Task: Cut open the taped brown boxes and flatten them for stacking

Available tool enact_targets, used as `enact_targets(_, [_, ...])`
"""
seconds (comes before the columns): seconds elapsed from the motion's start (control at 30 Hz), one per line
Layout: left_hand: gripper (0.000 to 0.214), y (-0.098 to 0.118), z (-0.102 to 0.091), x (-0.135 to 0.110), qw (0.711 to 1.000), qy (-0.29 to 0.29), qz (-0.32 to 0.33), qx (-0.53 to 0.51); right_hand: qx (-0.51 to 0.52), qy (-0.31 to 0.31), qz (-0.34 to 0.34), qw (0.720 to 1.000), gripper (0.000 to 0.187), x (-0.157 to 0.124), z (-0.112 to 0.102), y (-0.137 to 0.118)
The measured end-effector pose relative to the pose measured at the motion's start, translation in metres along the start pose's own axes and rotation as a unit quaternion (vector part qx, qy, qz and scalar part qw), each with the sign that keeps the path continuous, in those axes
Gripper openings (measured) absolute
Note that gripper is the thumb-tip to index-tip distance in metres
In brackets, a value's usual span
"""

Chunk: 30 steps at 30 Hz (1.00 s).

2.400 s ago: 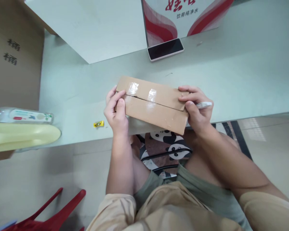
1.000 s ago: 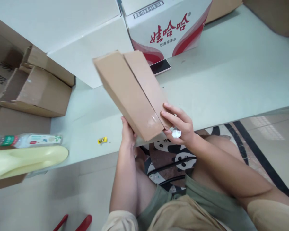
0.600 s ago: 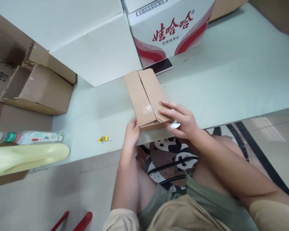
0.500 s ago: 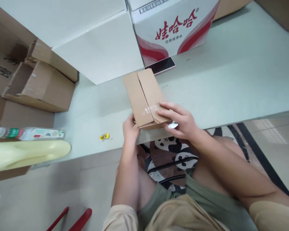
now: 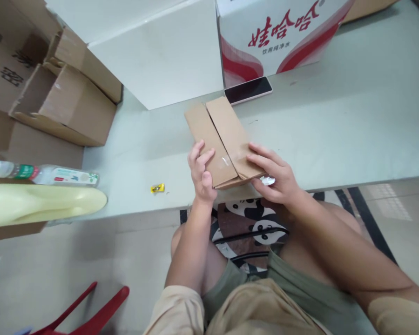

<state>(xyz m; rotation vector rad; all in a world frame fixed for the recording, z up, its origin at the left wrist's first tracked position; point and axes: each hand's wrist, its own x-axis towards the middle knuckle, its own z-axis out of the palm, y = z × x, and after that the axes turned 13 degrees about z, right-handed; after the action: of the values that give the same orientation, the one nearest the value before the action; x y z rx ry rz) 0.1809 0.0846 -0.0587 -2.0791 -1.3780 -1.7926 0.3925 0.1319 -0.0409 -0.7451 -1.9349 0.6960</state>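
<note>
A small brown cardboard box [image 5: 226, 135], its two top flaps meeting at a central seam, is held tilted near the table's front edge. My left hand [image 5: 202, 172] grips its left side, fingers lying over the top flap and thumb at the near corner. At the right near corner my right hand [image 5: 277, 174] has its fingers on the top and its thumb below. A small shiny silver-white piece [image 5: 267, 180] shows between that thumb and fingers; its kind cannot be made out. Clear tape glints on the near end of the seam.
Behind the box lies a phone [image 5: 248, 90], against a white carton with red print [image 5: 282, 42] and a plain white box [image 5: 160, 65]. Left are a yellow wrapper [image 5: 157, 188], a plastic bottle [image 5: 70, 177], a pale yellow object [image 5: 45, 204] and open cardboard boxes [image 5: 77, 102].
My left hand has come up from below the box's near left corner onto its left side and top flap. The view has shifted, and the right hand keeps its hold.
</note>
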Motion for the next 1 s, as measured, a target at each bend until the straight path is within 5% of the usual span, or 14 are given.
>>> enact_targets(0.23, [0.048, 0.005, 0.006, 0.003, 1.0, 0.006, -0.007, 0.016, -0.053, 0.197, 0.067, 0.977, 0.014, 0.003, -0.008, 0.003])
enact_targets(0.4, [0.048, 0.007, 0.01, 0.003, 0.999, 0.019, 0.017, 0.033, -0.029, 0.369, 0.112, 0.922, 0.04, 0.017, -0.019, 0.007])
enact_targets(0.53, [0.047, 0.013, 0.013, 0.004, 0.997, 0.03, 0.02, 0.062, 0.056, 0.446, 0.189, 0.873, 0.051, 0.034, -0.034, 0.014])
enact_targets(0.7, [0.041, 0.018, 0.013, 0.01, 0.993, 0.033, 0.077, 0.086, 0.231, 0.515, 0.333, 0.755, 0.062, 0.047, -0.044, 0.005])
enact_targets(0.77, [0.039, 0.018, 0.012, 0.012, 0.993, 0.024, 0.095, 0.071, 0.228, 0.504, 0.322, 0.768, 0.054, 0.046, -0.042, -0.008])
enact_targets(0.93, [0.041, 0.015, 0.014, 0.01, 0.992, 0.008, 0.118, 0.043, 0.132, 0.387, 0.092, 0.908, 0.039, 0.028, -0.024, -0.047])
enact_targets(1.0, [0.049, 0.013, 0.015, 0.008, 0.989, 0.008, 0.141, 0.047, 0.09, 0.325, 0.01, 0.941, 0.04, 0.018, -0.019, -0.059])
